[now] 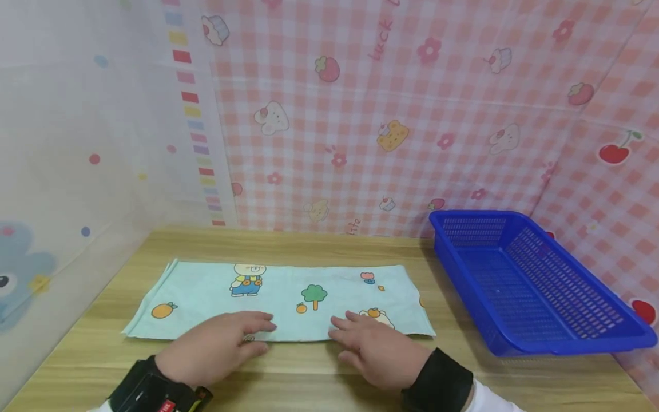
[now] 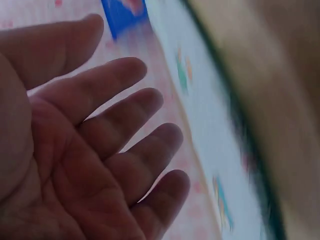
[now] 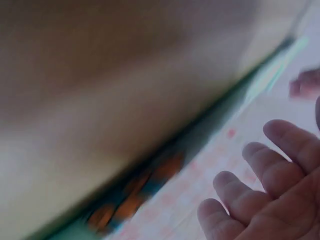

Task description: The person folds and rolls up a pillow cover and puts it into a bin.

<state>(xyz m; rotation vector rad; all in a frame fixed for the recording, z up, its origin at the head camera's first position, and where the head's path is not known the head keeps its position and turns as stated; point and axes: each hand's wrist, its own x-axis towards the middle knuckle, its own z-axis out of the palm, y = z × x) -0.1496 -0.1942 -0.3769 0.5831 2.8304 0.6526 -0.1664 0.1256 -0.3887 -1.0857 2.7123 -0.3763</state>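
Note:
A pale mint-blue cloth (image 1: pixel 288 317) lies folded into a long strip across the wooden table, printed with a bear, a tree, oranges and flowers. Layered folds show at its left end. My left hand (image 1: pixel 218 346) is over its near edge, left of the middle, fingers loosely extended and pointing right. On the other side, my right hand (image 1: pixel 378 349) overlaps the near edge right of the middle, fingers pointing left. In the left wrist view, the left palm (image 2: pixel 75 165) holds nothing. Slightly bent, spread fingers (image 3: pixel 255 205) show in the right wrist view, also holding nothing.
A blue plastic basket (image 1: pixel 465 286) with slotted sides stands at the table's right, beside the cloth's right end. Pink checked sheeting (image 1: pixel 355 114) hangs behind the table (image 1: pixel 288 380), and a pale dotted sheet (image 1: pixel 67 143) hangs at the left.

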